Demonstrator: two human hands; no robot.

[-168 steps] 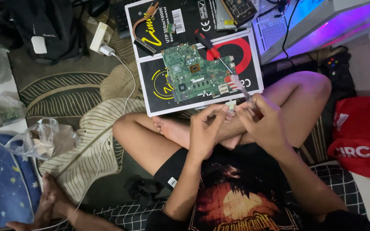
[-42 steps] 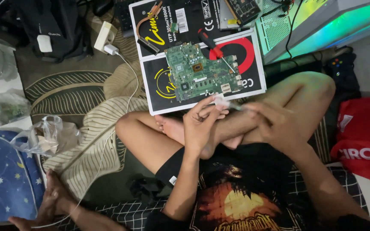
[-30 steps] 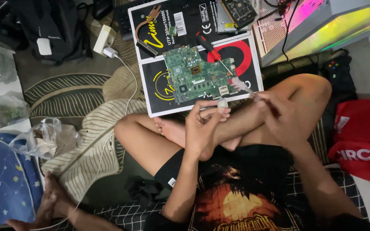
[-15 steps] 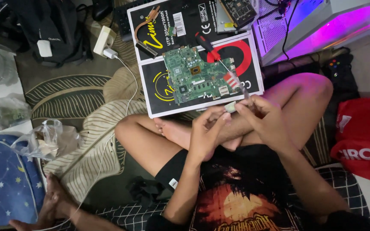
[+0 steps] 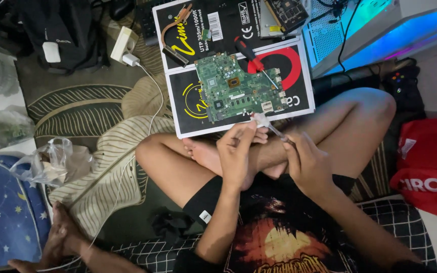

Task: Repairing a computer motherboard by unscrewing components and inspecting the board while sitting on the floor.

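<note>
Circuit board [image 5: 239, 87]: green w/ small black chips & silver bits. It lies on a black cardboard box [image 5: 238, 65] w/ yellow lettering, white edge, red ring mark. Screwdriver [image 5: 251, 58]: red & black handle. Copper-coloured heat pipe [image 5: 174, 31] on the box top. Small tube [image 5: 264, 121] at the left hand [image 5: 236, 154]: whitish. Shirt [image 5: 279, 237]: black w/ orange-yellow print. Rug [image 5: 77, 101]: dark olive w/ cream leaf stripes. Bag [image 5: 428, 167]: red, white letters. Cushion [image 5: 6, 212]: blue w/ yellow moons & stars. Charger [image 5: 123, 46] & cable: white. Computer case [image 5: 380, 25]: blue-cyan glow.
</note>
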